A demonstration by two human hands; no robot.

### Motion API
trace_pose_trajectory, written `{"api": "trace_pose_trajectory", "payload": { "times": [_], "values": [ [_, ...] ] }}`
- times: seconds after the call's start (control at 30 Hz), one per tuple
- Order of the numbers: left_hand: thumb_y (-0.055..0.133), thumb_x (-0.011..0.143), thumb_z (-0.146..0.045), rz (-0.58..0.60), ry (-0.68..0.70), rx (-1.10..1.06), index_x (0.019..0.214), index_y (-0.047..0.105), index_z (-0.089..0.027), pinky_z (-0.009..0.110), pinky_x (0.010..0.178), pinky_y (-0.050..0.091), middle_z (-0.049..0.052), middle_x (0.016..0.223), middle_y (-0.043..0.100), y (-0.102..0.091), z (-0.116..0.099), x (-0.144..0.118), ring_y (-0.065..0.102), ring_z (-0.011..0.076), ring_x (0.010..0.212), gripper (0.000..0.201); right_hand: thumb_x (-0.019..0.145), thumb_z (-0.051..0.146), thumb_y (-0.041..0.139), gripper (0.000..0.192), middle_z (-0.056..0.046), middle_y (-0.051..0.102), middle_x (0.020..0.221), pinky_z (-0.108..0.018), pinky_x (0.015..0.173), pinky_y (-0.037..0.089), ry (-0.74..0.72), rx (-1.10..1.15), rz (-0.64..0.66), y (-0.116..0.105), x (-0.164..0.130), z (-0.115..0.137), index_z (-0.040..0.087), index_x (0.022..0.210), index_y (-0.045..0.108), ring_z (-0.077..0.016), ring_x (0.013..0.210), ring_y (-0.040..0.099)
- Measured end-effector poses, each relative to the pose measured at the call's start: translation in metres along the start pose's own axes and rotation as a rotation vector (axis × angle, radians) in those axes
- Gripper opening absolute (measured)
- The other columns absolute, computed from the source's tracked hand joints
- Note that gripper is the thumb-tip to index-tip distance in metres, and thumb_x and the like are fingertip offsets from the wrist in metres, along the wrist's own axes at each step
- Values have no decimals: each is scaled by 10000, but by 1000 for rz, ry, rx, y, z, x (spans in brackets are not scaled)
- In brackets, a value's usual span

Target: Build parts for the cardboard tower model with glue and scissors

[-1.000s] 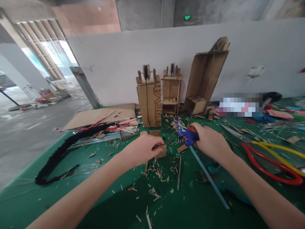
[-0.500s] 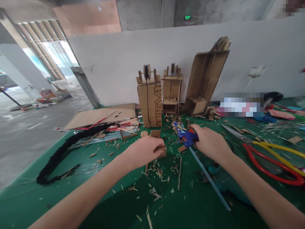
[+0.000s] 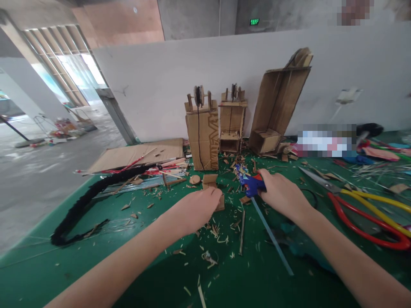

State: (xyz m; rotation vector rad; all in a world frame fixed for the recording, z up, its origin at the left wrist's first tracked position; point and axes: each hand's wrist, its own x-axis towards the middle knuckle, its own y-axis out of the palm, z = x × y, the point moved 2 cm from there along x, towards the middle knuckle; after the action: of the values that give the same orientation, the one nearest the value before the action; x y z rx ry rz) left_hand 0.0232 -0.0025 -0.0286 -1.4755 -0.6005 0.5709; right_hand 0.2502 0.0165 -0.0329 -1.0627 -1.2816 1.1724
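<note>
My right hand (image 3: 281, 192) is closed around the handle of a blue hot glue gun (image 3: 252, 186), and a clear glue stick (image 3: 272, 235) sticks out of its back end. Its nozzle end points away toward the cardboard models. My left hand (image 3: 201, 207) is closed on a small cardboard piece (image 3: 210, 181) at the middle of the table, its fingertips partly hidden behind the hand. Just beyond stands a tall cardboard box (image 3: 202, 139) with a spool (image 3: 198, 96) and a dark string on top. A round cardboard disc (image 3: 195, 179) lies beside the piece.
Two more cardboard models (image 3: 233, 122) (image 3: 281, 107) stand by the white wall. Large scissors (image 3: 346, 196) with red and yellow handles lie at right. A black fuzzy strip (image 3: 83, 205) and a flat cardboard sheet (image 3: 141, 154) lie at left. Scraps litter the green table (image 3: 135, 265).
My left hand has shifted slightly down and its fingers have turned over the cardboard piece, uncovering the disc. The glue gun stays in my right hand, with its glue stick swung a little left.
</note>
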Motion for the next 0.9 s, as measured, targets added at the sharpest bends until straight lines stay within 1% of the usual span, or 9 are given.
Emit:
{"api": "trace_pose_trajectory", "payload": {
  "times": [0.07,0.13,0.2,0.27,0.33,0.5,0.77,0.9],
  "values": [
    [333,879,-83,-5,-3,32,1015,512,-111,324,684,459,111,975,601,5,-3,-3,589,209,818,227,786,200,490,465,-155,645,902,-299,572,332,-4,11,6,2,0,-1,95,1237,454,-300,924,567],
    [340,879,-96,-53,-7,70,1083,498,-83,357,774,469,142,1044,590,8,-6,-6,578,242,931,258,789,208,482,488,-161,649,909,-302,569,334,-9,22,13,4,0,-1,86,1258,433,-302,922,565],
    [358,896,-157,-122,-14,79,1180,451,-66,392,858,455,163,1123,569,11,-7,-9,550,268,1031,313,792,213,469,509,-164,651,904,-305,566,332,-12,33,14,5,0,-2,89,1282,413,-308,923,562],
    [392,899,-232,-162,-30,52,1229,418,-79,406,889,449,156,1149,561,14,-7,-11,540,271,1058,365,790,212,460,518,-168,651,894,-310,565,331,-17,43,14,6,0,-1,89,1291,408,-315,927,558],
    [411,889,-248,-165,-32,34,1224,422,-93,406,893,450,143,1136,565,17,-7,-13,542,268,1057,369,781,205,459,526,-173,652,890,-317,571,336,-21,52,13,6,0,-1,84,1290,413,-320,923,558],
    [385,894,-196,-176,-16,73,1250,400,-91,403,891,449,142,1167,555,20,-9,-13,537,265,1073,371,769,187,459,543,-170,657,879,-327,594,356,-30,65,15,6,0,-1,73,1298,414,-318,902,565],
    [388,889,-163,-173,-11,120,1208,433,-94,395,850,458,124,1102,573,21,-11,-14,552,259,1020,329,772,186,462,567,-178,662,919,-345,638,386,-42,64,18,7,1,0,60,1321,404,-322,923,569],
    [385,896,-185,-179,-1,147,1206,440,-100,398,830,451,112,1075,579,20,-12,-16,557,254,983,326,770,179,472,572,-179,665,919,-343,650,392,-47,61,18,7,1,0,58,1326,403,-323,931,570]
  ]
}}
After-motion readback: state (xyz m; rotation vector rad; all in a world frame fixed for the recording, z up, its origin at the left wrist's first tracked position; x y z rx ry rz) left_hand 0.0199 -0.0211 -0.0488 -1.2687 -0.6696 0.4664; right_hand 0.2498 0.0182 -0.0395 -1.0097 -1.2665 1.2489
